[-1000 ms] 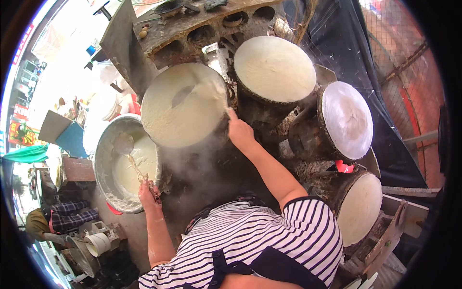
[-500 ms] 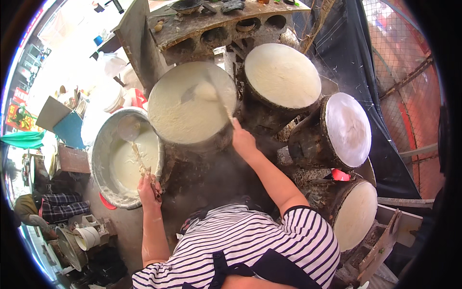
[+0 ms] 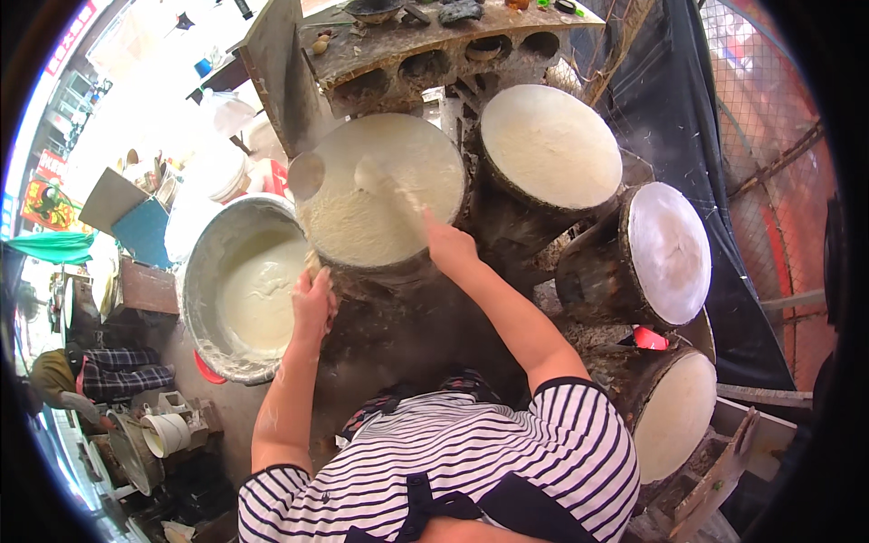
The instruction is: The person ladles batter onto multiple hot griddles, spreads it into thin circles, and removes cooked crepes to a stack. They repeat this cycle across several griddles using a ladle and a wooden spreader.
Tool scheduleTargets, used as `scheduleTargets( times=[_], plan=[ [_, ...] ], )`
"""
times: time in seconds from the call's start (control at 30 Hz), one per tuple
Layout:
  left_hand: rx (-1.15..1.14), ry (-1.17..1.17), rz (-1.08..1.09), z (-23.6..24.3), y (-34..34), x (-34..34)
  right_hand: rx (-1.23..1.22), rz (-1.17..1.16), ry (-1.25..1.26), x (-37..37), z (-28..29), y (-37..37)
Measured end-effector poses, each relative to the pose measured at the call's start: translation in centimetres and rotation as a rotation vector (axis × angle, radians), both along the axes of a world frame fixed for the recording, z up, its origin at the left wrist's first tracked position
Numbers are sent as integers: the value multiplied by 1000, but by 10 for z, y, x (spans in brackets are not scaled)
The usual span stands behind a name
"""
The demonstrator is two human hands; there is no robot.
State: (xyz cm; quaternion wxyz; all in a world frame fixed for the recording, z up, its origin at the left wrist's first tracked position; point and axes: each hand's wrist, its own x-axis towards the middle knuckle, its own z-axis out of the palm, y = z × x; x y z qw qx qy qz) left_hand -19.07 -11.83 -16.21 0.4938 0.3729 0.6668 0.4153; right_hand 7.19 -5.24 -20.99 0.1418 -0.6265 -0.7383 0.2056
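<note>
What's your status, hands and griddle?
Left hand gripping ladle; right hand holding paddle. Ladle and paddle over griddle, batter across it. Basin close on left.

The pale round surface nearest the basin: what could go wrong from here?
The ladle in the left hand overlaps the surface's left edge and might drip outside the basin. The right hand, near the same surface, might get burned if that is hot. The right hand's blurred tool could bump the ladle.
</note>
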Motion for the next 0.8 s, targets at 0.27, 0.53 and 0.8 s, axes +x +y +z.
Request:
scheduleTargets(
  times=[0.27,0.53,0.8],
  plan=[
    [742,796,-274,-113,78,-10,-85,-501,740,-56,-50,-117],
    [-154,-96,-211,-8,16,19,-132,-363,953,-155,-55,-112],
    [-234,-2047,-1,76,-24,-37,166,-312,481,-64,-16,-93]
  ],
)
